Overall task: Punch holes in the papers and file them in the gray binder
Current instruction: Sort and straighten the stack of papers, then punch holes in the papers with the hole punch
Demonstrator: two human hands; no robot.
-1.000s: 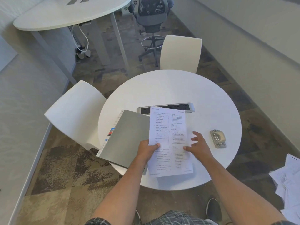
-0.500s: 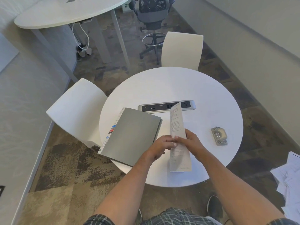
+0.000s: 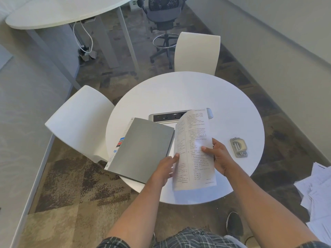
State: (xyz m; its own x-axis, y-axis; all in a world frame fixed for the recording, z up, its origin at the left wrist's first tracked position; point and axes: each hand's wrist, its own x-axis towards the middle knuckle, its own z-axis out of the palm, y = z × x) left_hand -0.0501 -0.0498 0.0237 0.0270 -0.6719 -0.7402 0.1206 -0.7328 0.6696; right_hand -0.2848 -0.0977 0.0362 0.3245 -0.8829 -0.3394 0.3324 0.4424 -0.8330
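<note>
**Q:** Carpeted office floor, white chairs, and what sits on the round white counter (image 3: pixel 188 90)?

**A:** At the centre of the frame, the closed gray binder (image 3: pixel 141 149) lies at the lower left of the counter, overhanging its near edge. A hole punch (image 3: pixel 238 147) rests well apart at the right. A power strip (image 3: pixel 168 117) is set in the middle.

**Q:** And the hands?

**A:** Both hold the papers (image 3: pixel 194 149) above the counter, just right of the binder. The right hand (image 3: pixel 217 155) pinches them, thumb on the printed face; the left hand (image 3: pixel 165 168) has fingers at their left edge, partly hidden behind the sheets.

**Q:** What could go wrong?

**A:** I'd judge the sheets, bowed and loosely held, could fan out or slip, so the holes would land uneven. The overhanging binder might tip if bumped. More loose sheets (image 3: pixel 317 199) lie at the lower right.

**Q:** Any readable writing?

**A:** Printed text covers the papers, and the binder's spine carries coloured labels, but all of it is too small to read.
</note>
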